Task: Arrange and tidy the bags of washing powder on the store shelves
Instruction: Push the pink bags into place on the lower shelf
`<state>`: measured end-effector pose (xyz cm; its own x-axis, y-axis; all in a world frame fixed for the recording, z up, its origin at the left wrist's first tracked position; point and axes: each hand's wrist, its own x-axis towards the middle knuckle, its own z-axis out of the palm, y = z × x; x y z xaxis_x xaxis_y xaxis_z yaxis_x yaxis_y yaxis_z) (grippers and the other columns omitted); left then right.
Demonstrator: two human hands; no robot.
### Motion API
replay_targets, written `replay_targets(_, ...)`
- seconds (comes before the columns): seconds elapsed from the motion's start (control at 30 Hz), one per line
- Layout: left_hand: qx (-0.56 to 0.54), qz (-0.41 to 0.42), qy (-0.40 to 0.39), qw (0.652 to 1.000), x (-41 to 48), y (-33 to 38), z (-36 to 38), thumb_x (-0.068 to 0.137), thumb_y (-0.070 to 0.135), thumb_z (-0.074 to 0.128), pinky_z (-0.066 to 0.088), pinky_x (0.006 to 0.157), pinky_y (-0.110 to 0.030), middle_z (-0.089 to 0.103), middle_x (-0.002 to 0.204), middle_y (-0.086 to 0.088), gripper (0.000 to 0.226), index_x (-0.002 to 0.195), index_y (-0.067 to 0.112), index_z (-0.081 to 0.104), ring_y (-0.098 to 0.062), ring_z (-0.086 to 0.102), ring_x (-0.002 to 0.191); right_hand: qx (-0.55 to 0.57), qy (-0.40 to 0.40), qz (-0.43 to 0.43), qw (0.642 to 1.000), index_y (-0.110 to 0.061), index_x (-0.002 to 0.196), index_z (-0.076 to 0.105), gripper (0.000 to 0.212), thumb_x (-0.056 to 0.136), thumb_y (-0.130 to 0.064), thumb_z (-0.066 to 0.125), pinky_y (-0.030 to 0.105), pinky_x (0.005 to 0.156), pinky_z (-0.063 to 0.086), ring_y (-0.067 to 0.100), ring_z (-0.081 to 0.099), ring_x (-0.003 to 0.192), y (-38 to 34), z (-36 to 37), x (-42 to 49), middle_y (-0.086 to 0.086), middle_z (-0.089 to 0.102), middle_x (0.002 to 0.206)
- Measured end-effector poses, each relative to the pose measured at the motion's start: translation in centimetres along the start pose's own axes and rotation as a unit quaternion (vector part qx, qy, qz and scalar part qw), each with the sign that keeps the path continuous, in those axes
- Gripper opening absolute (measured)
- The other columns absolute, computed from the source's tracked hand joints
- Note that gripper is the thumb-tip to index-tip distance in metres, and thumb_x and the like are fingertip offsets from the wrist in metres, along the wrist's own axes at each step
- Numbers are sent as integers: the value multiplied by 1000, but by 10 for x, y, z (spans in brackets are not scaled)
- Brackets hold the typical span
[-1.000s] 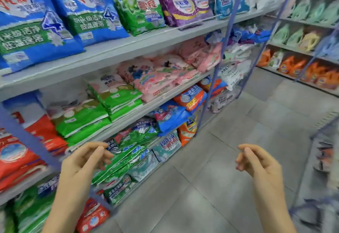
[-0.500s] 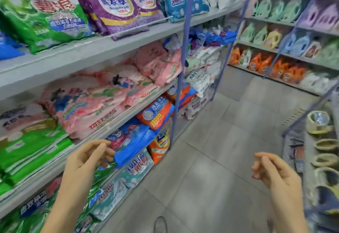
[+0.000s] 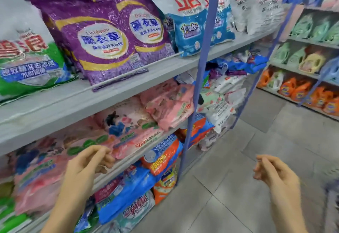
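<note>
Since the frame half a second back, the view has slid further along the aisle. The two purple bags (image 3: 102, 45) now sit large in the middle of the top shelf (image 3: 73, 100), and the green bag (image 3: 27, 64) has drifted to the left edge. Both hands stay raised and empty. The left hand (image 3: 88, 166) is loosely curled in front of the pink bags (image 3: 128, 122) on the middle shelf, and the right hand (image 3: 275, 175) is loosely curled over the grey tiled floor (image 3: 238, 187).

The purple bags lean upright, one overlapping the other, each with a white oval reading 薰衣草 in blue. To their right stands a blue-and-white bag (image 3: 187, 21) with large red characters, partly hidden by a blue shelf post (image 3: 200, 67). The green bag carries red characters and a blue band of white writing, too blurred to read. Below the pink bags lies an orange bag (image 3: 161, 157) marked "300" in yellow. Across the aisle, orange detergent bottles (image 3: 297, 89) stand in a row — labels blurred.
</note>
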<state>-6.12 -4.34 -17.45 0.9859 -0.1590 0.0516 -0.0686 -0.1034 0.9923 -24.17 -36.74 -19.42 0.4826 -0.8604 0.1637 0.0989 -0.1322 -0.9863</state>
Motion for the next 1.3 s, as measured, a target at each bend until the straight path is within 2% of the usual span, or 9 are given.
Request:
replay_targets(0.17,8,-21,96,995,16,-7,30,90,24,55,52,66,-35,69,73,-9,20,81,12,68,-16,65,64,-49,-152,-17,987,-15,78,64,24,91,1,53,9,52,45,-1,57,54,31,68,86,-4,63,57)
replay_targets(0.33,-18,-52,202,978,16,-15,68,92,17,53,51,53,-15,69,69,-8,19,81,9,67,-9,63,58,-6,-271,156,950,-7,100,57,13,92,1,51,16,59,51,10,60,72,82,149,150,7,61,86)
replay_targets(0.47,-26,-67,263,962,4,-19,85,94,10,50,50,50,-13,69,65,-6,20,83,5,66,-8,63,55,-6,-237,252,938,-14,89,45,15,91,-8,58,32,71,36,18,43,71,112,208,176,6,43,81)
replay_targets(0.63,-17,-79,314,946,-15,-14,88,94,8,49,50,49,-13,70,66,-11,20,83,4,66,-10,63,54,69,-115,419,898,-6,136,41,50,92,-19,60,42,95,41,31,49,118,125,251,188,15,46,136)
replay_targets(0.73,-11,-78,340,937,-20,-7,87,93,5,50,50,50,-13,69,63,-8,19,82,4,67,-12,63,54,55,-124,450,883,-17,103,54,28,85,-33,68,25,58,51,14,55,63,133,254,198,2,53,83)
replay_targets(0.9,-7,-82,327,941,-13,-5,87,91,4,52,52,50,-17,69,70,-14,16,87,2,67,-15,64,57,13,-191,395,898,-9,138,43,67,83,-37,69,29,54,47,17,56,69,138,257,209,8,60,92)
replay_targets(1.07,-7,-99,300,949,3,-7,82,91,7,52,52,52,-20,68,72,-18,17,87,1,67,-21,63,60,2,-303,248,920,-17,143,35,60,90,-22,62,20,60,40,7,48,69,124,263,210,2,58,94)
replay_targets(1.23,2,-114,273,955,23,-12,72,89,14,54,53,54,-21,69,70,-12,17,87,2,67,-17,64,60,-74,-469,54,878,-23,78,56,24,93,-5,54,7,46,41,-6,53,49,85,288,203,-9,54,68)
replay_targets(1.3,10,-119,269,956,33,-15,70,88,16,56,54,58,-24,69,72,-10,17,89,4,67,-19,64,65,-109,-544,-20,832,-18,87,60,20,95,-3,49,4,47,41,-10,51,45,74,300,194,-11,61,72)
